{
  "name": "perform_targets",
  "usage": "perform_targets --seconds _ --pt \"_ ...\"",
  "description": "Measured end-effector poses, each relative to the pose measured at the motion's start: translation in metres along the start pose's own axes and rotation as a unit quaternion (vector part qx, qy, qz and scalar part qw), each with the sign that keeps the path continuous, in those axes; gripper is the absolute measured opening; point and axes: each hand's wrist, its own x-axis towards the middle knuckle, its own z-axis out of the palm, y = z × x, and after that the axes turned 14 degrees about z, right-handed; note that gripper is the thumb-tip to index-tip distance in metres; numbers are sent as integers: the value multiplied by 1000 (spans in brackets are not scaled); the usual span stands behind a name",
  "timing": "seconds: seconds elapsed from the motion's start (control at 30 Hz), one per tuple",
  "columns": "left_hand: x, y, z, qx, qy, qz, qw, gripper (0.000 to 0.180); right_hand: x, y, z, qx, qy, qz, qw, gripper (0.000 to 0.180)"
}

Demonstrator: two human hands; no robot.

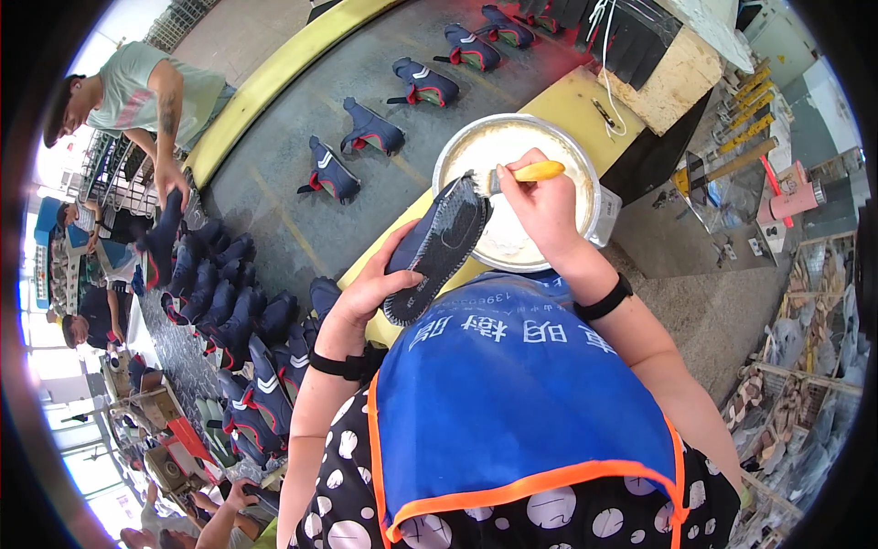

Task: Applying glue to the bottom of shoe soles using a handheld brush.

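Observation:
My left hand [370,285] grips a dark navy shoe upper [445,245] with its black, stitched sole side turned up, thumb lying on the near end. In my right hand [551,212] is a brush [538,171] with a yellow handle. Its pale bristles touch or nearly touch the far end of the underside, where the surface looks wet and shiny. Just beyond and partly under my right hand stands a round metal bowl [593,197] of creamy white paste. Part of the bowl is hidden by my hand and the shoe.
A grey conveyor belt [274,192] carries a spaced row of navy shoe uppers [375,130] with red trim. Many more crowd together at the left [224,297]. Across the belt, past a yellow rail [302,57], a co-worker [151,101] holds another upper. A wooden-sided box [668,69] stands far right.

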Motion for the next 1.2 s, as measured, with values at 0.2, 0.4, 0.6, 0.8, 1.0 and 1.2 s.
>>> perform_targets --seconds 0.2,0.4,0.6,0.8,1.0,1.2 --pt "3 -13 10 13 70 49 996 81 -29 -6 13 14 -30 50 998 23" --pt "5 -12 13 50 84 77 992 84 -39 -12 10 14 -62 45 997 20" --pt "7 0 17 282 49 162 944 90 15 -2 0 -101 18 45 994 23" --pt "7 -1 10 246 22 149 958 87 26 -2 -7 -101 56 3 993 15" --pt "7 -7 -10 -111 -13 -10 994 76 13 -1 -12 29 -41 -124 991 12" --pt "4 -17 -22 -208 -54 -58 975 77 28 -4 -18 -24 -34 -139 989 11"
